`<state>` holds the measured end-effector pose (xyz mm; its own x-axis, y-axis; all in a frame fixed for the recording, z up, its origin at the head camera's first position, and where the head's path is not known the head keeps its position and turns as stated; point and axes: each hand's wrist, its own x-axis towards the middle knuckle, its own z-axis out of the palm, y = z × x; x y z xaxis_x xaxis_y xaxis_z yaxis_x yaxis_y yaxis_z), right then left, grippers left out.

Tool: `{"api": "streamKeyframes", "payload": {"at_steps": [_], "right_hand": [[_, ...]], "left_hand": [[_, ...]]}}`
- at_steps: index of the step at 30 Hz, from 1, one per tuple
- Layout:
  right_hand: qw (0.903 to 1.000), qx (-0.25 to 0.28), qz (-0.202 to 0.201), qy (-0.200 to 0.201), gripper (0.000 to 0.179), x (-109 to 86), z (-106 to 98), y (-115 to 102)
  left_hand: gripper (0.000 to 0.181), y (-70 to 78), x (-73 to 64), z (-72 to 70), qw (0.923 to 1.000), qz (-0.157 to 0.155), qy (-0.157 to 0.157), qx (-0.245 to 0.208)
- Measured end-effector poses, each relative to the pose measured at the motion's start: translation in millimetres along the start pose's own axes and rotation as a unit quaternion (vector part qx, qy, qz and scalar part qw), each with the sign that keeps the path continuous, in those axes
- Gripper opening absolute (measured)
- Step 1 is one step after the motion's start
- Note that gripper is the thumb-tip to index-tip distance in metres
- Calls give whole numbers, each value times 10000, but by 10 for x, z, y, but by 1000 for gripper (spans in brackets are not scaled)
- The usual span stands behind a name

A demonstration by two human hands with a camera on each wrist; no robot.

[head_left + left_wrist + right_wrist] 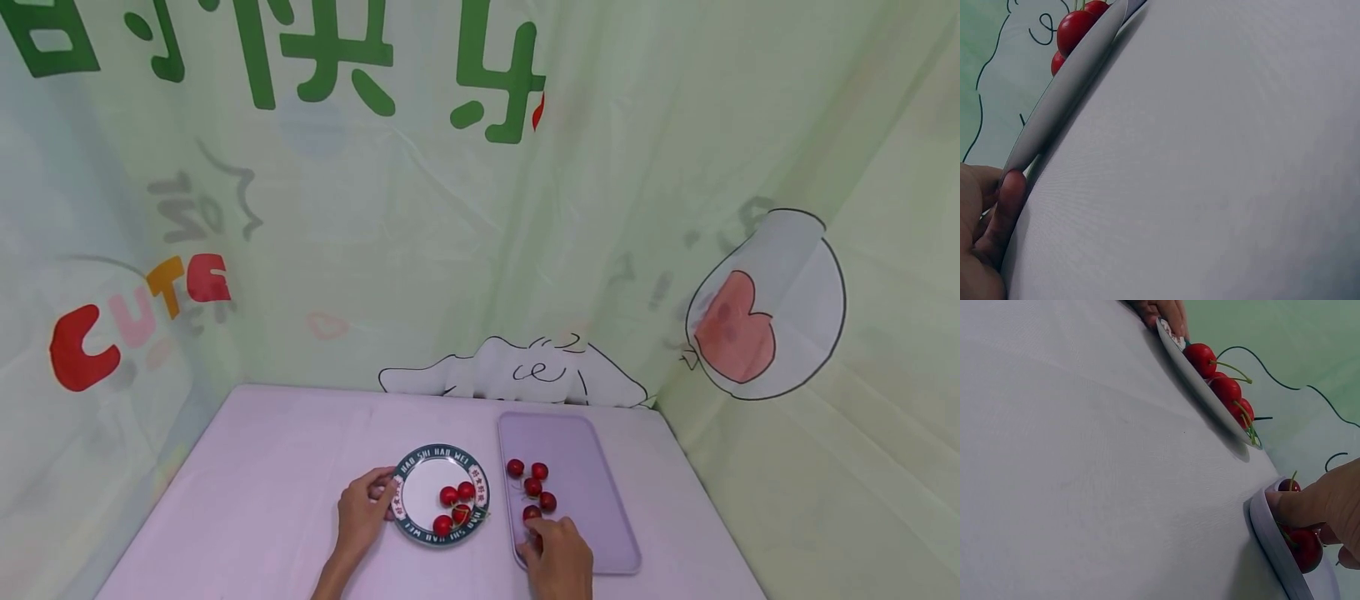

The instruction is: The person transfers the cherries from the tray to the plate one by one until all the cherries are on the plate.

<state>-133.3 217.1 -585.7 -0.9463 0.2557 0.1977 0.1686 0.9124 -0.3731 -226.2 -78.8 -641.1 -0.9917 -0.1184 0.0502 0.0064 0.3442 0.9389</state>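
My left hand (365, 510) grips the left rim of a round plate (411, 527) with a dark green lettered border. In the left wrist view, its thumb (1012, 194) lies against the plate's edge. Several red cherries (442, 525) with green stems sit on the plate's right half. Over the near left end of a lilac tray (600, 508), my right hand (561, 557) reaches down among more cherries (548, 502), fingertips right at them. The right wrist view has a cherry (1305, 550) just below the thumb (1300, 507); I cannot tell whether the fingers pinch one.
Both plate and tray rest on a pale pink-white covered table (285, 467), the plate left of the tray. Behind the table hangs a pale green printed curtain (375, 250), continuing along both sides. The tray has a low raised rim.
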Motion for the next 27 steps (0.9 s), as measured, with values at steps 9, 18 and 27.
{"api": "streamKeyframes", "payload": {"at_steps": [9,18,27], "right_hand": [[9996,-144,52,-237,45,5,-64,9],[9992,-130,131,-355,43,-20,-38,23],[9990,-230,-305,-221,30,-23,-98,12]], "left_hand": [[30,-16,9,7,10000,24,25,-30],[30,-36,6,19,10000,-13,47,-35],[29,-57,22,25,9999,16,90,100]]}}
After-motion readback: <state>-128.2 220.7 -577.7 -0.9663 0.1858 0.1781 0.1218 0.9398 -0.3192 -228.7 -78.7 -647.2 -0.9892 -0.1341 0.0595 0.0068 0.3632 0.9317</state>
